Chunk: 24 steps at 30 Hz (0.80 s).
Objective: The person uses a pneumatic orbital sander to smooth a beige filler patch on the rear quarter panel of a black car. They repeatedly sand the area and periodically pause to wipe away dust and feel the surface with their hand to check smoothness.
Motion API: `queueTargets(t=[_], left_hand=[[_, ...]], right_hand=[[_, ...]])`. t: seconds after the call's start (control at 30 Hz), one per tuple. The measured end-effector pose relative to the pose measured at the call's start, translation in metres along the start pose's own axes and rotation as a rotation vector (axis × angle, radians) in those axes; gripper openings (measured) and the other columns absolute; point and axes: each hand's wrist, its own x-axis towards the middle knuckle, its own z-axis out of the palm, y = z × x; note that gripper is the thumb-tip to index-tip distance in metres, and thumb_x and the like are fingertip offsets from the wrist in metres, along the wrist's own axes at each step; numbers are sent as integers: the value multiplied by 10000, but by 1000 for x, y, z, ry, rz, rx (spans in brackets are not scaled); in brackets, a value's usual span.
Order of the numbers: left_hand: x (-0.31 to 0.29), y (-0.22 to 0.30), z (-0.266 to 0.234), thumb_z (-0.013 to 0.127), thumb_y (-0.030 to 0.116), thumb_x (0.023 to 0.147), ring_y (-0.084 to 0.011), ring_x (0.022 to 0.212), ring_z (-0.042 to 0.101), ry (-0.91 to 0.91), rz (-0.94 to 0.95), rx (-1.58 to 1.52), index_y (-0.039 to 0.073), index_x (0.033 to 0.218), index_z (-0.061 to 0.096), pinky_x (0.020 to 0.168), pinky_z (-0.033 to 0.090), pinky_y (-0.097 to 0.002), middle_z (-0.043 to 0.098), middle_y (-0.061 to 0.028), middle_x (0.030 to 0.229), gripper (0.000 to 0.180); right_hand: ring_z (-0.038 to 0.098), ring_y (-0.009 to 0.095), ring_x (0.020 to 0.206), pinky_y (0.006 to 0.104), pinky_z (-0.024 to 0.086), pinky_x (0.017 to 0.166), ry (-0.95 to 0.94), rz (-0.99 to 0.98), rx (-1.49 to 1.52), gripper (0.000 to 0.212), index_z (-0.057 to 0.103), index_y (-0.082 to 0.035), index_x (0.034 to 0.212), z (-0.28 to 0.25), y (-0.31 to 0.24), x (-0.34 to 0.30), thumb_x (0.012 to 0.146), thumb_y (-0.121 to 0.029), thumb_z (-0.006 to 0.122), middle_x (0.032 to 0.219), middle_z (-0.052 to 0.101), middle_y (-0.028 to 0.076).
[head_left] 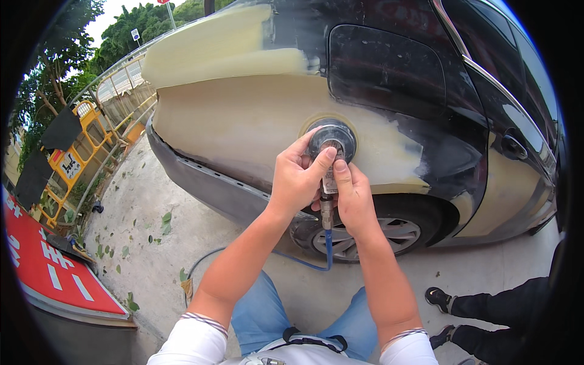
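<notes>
Both my hands grip a pneumatic sander (329, 173), its round dark head against the car's rear side panel (231, 121). My left hand (298, 173) wraps the tool from the left, thumb lying on top. From the right, my right hand (354, 198) closes round the body just below, thumb pressed on it too. A blue air hose (329, 243) runs down from the metal fitting at the tool's lower end. Tan filler covers much of the panel, with black paint around it. The pad's underside is hidden against the surface.
Below the panel is a car wheel (365, 237); the grey bumper (207, 182) extends left. The hose loops across the concrete floor (152, 213). A red sign (61, 255) and yellow barriers (73, 161) stand left. At lower right are another person's dark-trousered legs (499, 310).
</notes>
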Motion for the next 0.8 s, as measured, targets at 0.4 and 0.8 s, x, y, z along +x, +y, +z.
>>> queueTargets(t=[0.4, 0.8], left_hand=[[6, 4, -10, 797, 229, 1040, 0, 609, 569, 17, -120, 59, -51, 1523, 587, 498, 456, -204, 733, 7, 894, 596], [18, -12, 3, 802, 260, 1036, 4, 574, 541, -129, 59, -16, -65, 1526, 582, 517, 449, -214, 691, 21, 745, 628]], right_hand=[[718, 137, 842, 333, 640, 667, 56, 179, -101, 588, 630, 16, 1193, 12, -9, 6, 1139, -563, 537, 945, 710, 58], [709, 138, 751, 302, 622, 631, 52, -125, -79, 587, 616, 9, 1193, -16, 5, 5, 1157, -564, 494, 897, 704, 68]])
